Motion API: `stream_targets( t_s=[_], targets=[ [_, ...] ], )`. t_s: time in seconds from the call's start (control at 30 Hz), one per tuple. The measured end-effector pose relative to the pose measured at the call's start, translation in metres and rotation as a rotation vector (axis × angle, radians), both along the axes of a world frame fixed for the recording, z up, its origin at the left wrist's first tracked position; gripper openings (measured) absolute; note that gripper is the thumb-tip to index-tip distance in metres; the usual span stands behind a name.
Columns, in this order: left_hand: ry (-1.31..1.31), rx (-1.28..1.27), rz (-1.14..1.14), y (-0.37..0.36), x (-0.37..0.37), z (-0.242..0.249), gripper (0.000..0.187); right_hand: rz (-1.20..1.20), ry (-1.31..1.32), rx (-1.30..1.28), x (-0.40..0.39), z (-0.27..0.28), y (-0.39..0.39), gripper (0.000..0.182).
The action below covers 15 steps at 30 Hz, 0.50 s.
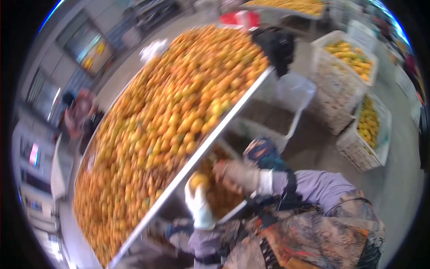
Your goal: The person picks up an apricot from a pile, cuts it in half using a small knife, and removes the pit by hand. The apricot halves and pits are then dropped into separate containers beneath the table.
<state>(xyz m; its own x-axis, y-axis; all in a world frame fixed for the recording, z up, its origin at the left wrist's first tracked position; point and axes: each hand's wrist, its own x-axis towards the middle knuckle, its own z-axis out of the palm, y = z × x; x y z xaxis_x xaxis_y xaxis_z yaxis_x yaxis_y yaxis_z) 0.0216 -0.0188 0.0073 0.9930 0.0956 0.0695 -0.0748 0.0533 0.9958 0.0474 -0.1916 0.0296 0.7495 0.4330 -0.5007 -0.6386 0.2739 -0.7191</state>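
Observation:
My left hand, in a white glove, has its fingers around a round yellow-orange fruit beside the raised edge of a big sorting table. My right hand, in a dirty tan glove with a white cuff, is over a crate at my lap. Motion blur smears its fingers, and whether they hold anything cannot be made out. Inside the crate lies a mass of small orange-brown things, too blurred to name. Heaped across the table is a large pile of similar orange fruit.
The table's pale metal rim runs diagonally before me. Farther along stand an open white crate, a dark cloth or bag, and stacked white crates of fruit. Another fruit crate is on the floor. A person is across the table.

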Motion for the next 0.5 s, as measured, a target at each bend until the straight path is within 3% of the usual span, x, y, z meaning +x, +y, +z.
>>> stream_targets(
  t_s=[0.1, 0.13, 0.2, 0.23, 0.3, 0.4, 0.5],
  targets=[
    [-0.130, 0.054, -0.099, -0.008, -0.002, 0.003, 0.041, -0.081, -0.258, -0.191, 0.018, -0.023, 0.011, 0.042],
    [-0.199, 0.105, -0.097, -0.010, -0.003, -0.001, 0.042, -0.055, -0.256, -0.184, 0.021, -0.034, 0.022, 0.042],
    [-0.257, 0.156, -0.097, -0.012, -0.001, -0.005, 0.044, -0.213, -0.492, -0.035, 0.022, -0.048, 0.035, 0.047],
    [-0.283, 0.259, -0.073, -0.011, -0.001, -0.007, 0.046, -0.205, -0.482, -0.034, 0.020, -0.052, 0.038, 0.047],
    [-0.300, 0.363, -0.044, -0.010, -0.003, -0.008, 0.049, -0.175, -0.462, -0.057, 0.018, -0.054, 0.042, 0.023],
    [-0.359, 0.537, -0.017, -0.011, -0.008, -0.001, 0.048, -0.231, -0.417, -0.004, 0.008, -0.048, 0.047, 0.026],
    [-0.269, 0.454, 0.100, -0.021, -0.010, -0.004, 0.038, -0.315, -0.399, 0.055, 0.007, -0.048, 0.058, 0.029]
  ],
)
